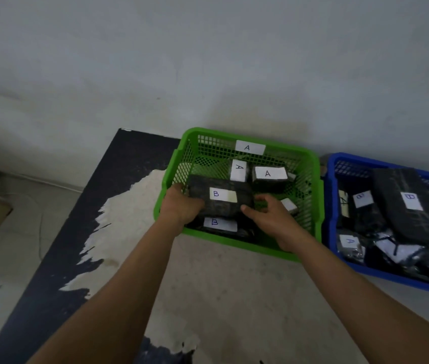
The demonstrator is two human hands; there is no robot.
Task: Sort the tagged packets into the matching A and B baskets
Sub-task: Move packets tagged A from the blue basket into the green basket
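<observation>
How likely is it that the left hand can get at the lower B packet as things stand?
Probably not yet: the left hand grips the upper B packet, which lies over the lower B packet in the green basket, leaving only its tagged near edge showing.

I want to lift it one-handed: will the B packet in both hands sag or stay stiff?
Probably fairly stiff: the B packet shows flat, boxy edges between the left hand and right hand. Flat faces suggest it won't roll. Two hands on it may hint at some weight.
</observation>
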